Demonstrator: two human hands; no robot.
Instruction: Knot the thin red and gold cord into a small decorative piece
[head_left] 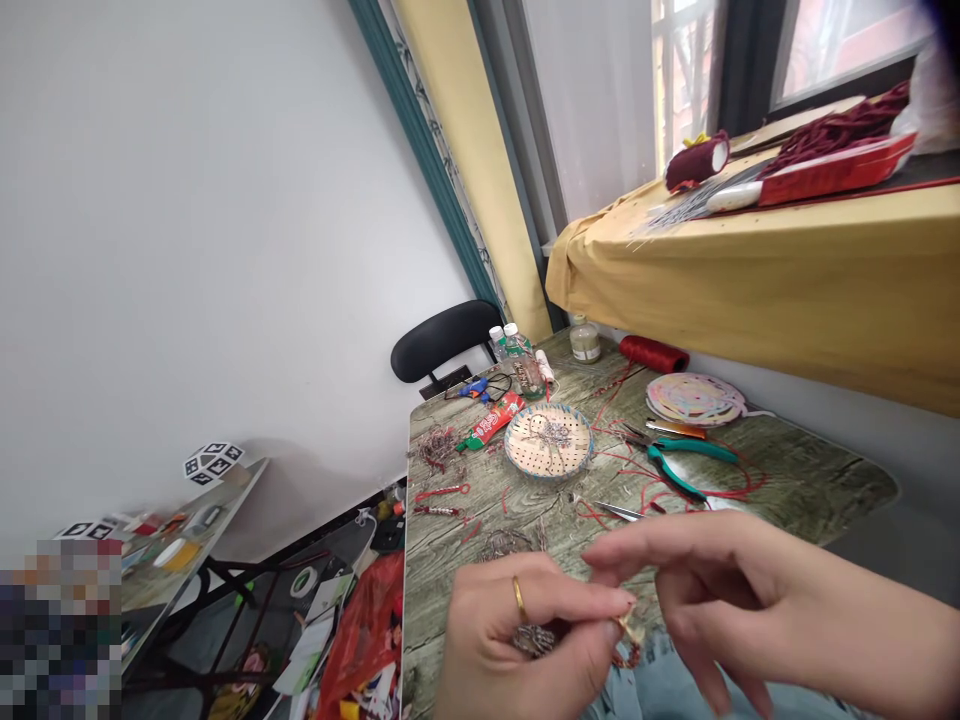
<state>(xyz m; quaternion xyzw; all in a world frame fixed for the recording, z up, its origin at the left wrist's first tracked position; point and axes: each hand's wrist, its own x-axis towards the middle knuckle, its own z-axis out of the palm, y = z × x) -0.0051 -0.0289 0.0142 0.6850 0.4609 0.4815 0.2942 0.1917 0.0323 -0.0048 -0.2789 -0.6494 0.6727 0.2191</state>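
Note:
My left hand (pixel 525 630), with a gold ring on one finger, pinches a small reddish-brown braided cord loop (pixel 627 652) with a gold-coloured bit at its top. The loop's far side is partly hidden by my fingertips. Just right of it hovers my right hand (pixel 720 590), fingers bent and apart, nothing visible in them. Beyond the hands lie silver pointed tips of a tool (pixel 619 511), teal-handled pliers (pixel 686 462) and red cord (pixel 645 480). A round woven basket (pixel 517 455) holds thin tangled strands.
Bottles (pixel 521 360), a red-and-green packet (pixel 495 420), a glass jar (pixel 585 342) and a red thread spool (pixel 652 353) stand or lie along the back. A coiled pastel mat (pixel 694 398) rests right. Above it juts a yellow-clothed ledge (pixel 750 270); a black chair (pixel 450 340) stands behind.

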